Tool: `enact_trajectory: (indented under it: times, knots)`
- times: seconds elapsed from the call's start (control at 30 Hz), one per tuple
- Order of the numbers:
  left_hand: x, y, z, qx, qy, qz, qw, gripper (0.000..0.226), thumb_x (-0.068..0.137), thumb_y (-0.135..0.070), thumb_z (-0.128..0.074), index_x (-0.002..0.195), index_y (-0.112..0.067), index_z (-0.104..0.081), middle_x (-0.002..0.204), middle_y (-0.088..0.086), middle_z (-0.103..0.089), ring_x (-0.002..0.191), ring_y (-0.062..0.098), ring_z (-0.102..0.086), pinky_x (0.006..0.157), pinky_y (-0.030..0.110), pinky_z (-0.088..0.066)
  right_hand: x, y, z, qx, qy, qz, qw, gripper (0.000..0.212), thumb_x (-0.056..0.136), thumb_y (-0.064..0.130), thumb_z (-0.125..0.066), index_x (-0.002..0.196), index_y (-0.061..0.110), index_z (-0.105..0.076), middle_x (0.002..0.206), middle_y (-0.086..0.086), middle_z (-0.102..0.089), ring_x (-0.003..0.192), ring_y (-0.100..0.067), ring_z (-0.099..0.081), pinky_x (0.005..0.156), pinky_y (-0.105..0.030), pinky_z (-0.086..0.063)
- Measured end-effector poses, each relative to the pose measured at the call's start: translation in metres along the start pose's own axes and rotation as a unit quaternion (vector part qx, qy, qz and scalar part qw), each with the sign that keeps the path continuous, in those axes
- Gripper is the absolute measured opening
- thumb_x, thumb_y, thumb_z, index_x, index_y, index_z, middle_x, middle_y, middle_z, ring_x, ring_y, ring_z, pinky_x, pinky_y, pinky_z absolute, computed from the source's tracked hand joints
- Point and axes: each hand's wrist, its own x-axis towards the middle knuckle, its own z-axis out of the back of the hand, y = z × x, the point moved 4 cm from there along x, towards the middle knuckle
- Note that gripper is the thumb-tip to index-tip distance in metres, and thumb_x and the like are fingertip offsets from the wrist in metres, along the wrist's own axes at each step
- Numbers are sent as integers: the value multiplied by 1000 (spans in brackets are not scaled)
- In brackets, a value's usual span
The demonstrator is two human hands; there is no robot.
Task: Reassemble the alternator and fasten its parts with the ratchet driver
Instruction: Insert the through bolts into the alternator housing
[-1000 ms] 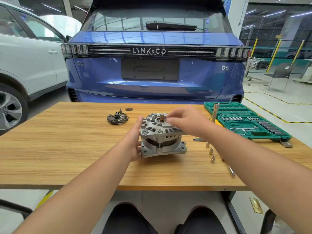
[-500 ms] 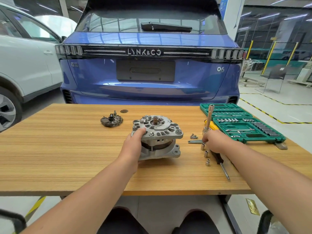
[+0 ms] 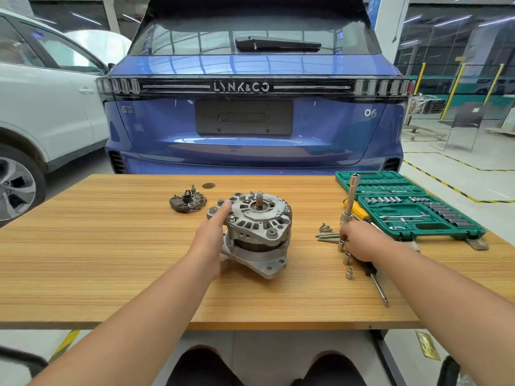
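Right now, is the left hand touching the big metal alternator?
Touching. The head view shows the left hand pressed against the alternator on its left side, thumb up on the top housing's edge, with no gap between them.

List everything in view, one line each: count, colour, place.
alternator: one, grey, table centre.
rectifier plate: one, black, far left of alternator.
sockets: three loose, silver, near right hand.
bolts: several, silver, right of alternator.
ratchet driver: one, silver, upright under right hand.
socket case: one, green, open, table right.
table: one, wood.
blue car: one, behind table.
white car: one, left.
left hand: holds alternator.
right hand: grips driver.
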Motion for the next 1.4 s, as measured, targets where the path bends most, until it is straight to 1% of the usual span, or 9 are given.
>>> enact_trajectory:
  times: [0.2, 0.33, 0.43, 0.6, 0.67, 0.77, 0.97, 1.13, 1.4]
  knots:
    - [-6, 8, -7, -35, 15, 23, 999, 49, 82, -65, -72, 117, -32, -65, 91, -2, -80, 71, 23, -78, 49, 35, -58, -5, -4, 7, 26, -32, 8, 999, 23, 95, 12, -52, 107, 21, -69, 102, -1, -66, 88, -18, -60, 73, -30, -53]
    - [0, 6, -4, -26, 28, 14, 999, 39, 89, -60, -68, 113, -30, -69, 79, -7, -79, 67, 17, -77, 47, 34, -58, -12, -1, 37, 167, -131, 19, 977, 18, 98, 14, -57, 109, 17, -71, 109, -4, -69, 97, -22, -61, 84, -35, -52]
    - [0, 0, -3, -12, 25, 15, 1000, 37, 90, -58, -67, 111, -28, -70, 79, -7, -78, 65, 15, -76, 46, 31, -57, -26, 12, 66, 323, -204, 34, 924, 10, 94, 15, -66, 95, 25, -69, 97, 2, -70, 89, -15, -63, 72, -27, -50]
    - [-6, -5, -6, -37, 15, 20, 999, 45, 89, -69, -64, 102, -27, -71, 78, -3, -79, 59, 16, -75, 43, 35, -56, -56, 55, 108, 546, -223, 79, 803, 16, 84, 12, -79, 83, 27, -74, 81, 3, -75, 82, -18, -73, 79, -41, -62]
    - [-12, -4, -13, -19, 26, 19, 999, 61, 83, -77, -64, 116, -27, -68, 94, 0, -81, 79, 25, -78, 62, 43, -63, -67, 74, 122, 569, -230, 110, 782, 16, 81, 11, -81, 80, 26, -76, 80, 5, -76, 81, -17, -73, 78, -38, -62]
    - [-19, 1, -20, 9, 36, 21, 999, 72, 81, -67, -72, 140, -29, -55, 122, 4, -73, 106, 33, -71, 79, 47, -60, -80, 101, 136, 553, -226, 169, 784, 18, 81, 8, -81, 79, 25, -77, 78, 7, -76, 78, -10, -72, 75, -27, -60]
    - [-24, -3, -21, 9, 66, 23, 998, 51, 92, -49, -70, 136, -26, -58, 106, 3, -79, 87, 29, -78, 59, 40, -60, -88, 135, 132, 434, -170, 221, 856, 15, 85, 6, -75, 85, 20, -78, 77, 13, -72, 74, 4, -68, 68, -9, -51]
    - [-23, -7, -16, 17, 63, 21, 998, 35, 99, -47, -63, 127, -26, -62, 78, -5, -79, 54, 14, -72, 38, 37, -53, -86, 147, 132, 407, -140, 233, 872, 13, 86, 9, -75, 90, 21, -79, 81, 14, -73, 79, 3, -68, 68, -8, -51]
    - [-18, -10, -11, 54, 57, 26, 997, 33, 97, -58, -60, 117, -34, -66, 72, -15, -76, 64, 15, -75, 55, 32, -58, -85, 145, 140, 384, -123, 247, 881, 13, 84, 6, -76, 87, 19, -79, 74, 15, -73, 72, 6, -66, 63, -6, -47]
